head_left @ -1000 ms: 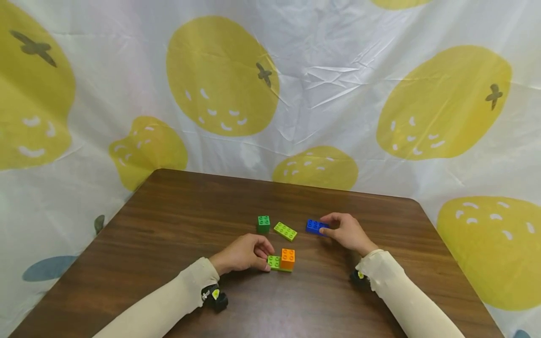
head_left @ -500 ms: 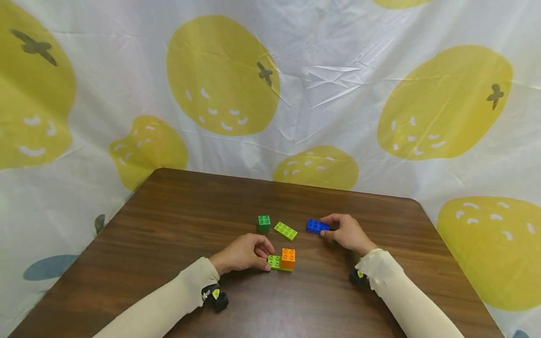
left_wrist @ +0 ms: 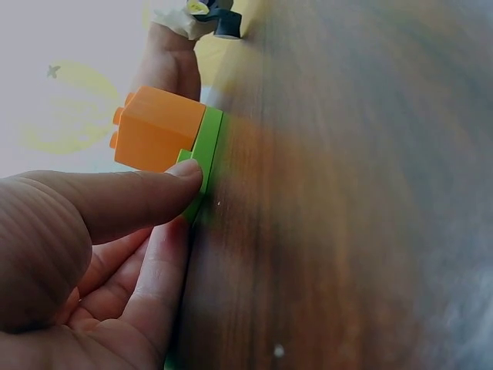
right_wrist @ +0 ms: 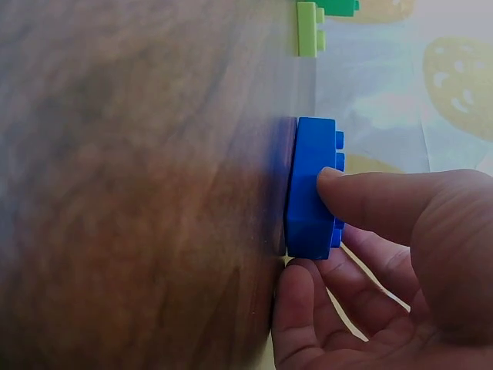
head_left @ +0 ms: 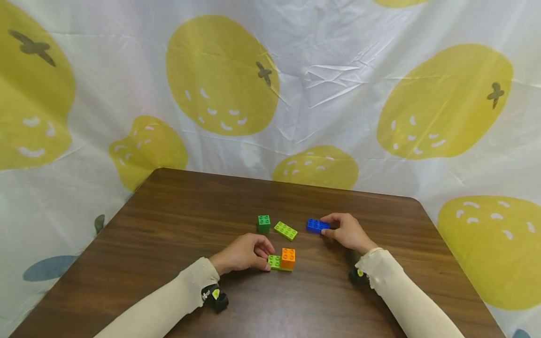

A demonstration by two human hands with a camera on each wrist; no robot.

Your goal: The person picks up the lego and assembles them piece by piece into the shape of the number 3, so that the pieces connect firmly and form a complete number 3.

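My left hand [head_left: 243, 254] pinches the left end of a flat lime green building brick [head_left: 274, 262] between thumb and fingers. On that brick's right half stands a square orange brick [head_left: 288, 258], studs up. To the right, my right hand [head_left: 347, 232] grips a blue building brick [head_left: 316, 226] at its right end. In the right wrist view the thumb lies on the long side of the blue brick [right_wrist: 312, 208], the fingers behind and below it. The left wrist view shows the thumb on the edge of the lime brick [left_wrist: 206, 146], with the orange brick [left_wrist: 158, 127] beyond.
A second flat lime green brick [head_left: 285, 231] lies between the hands, turned at an angle. Just left of it stands a square green brick [head_left: 264, 224]. The brown wooden table [head_left: 203, 197] ends at the back before a lemon-print curtain [head_left: 321, 108].
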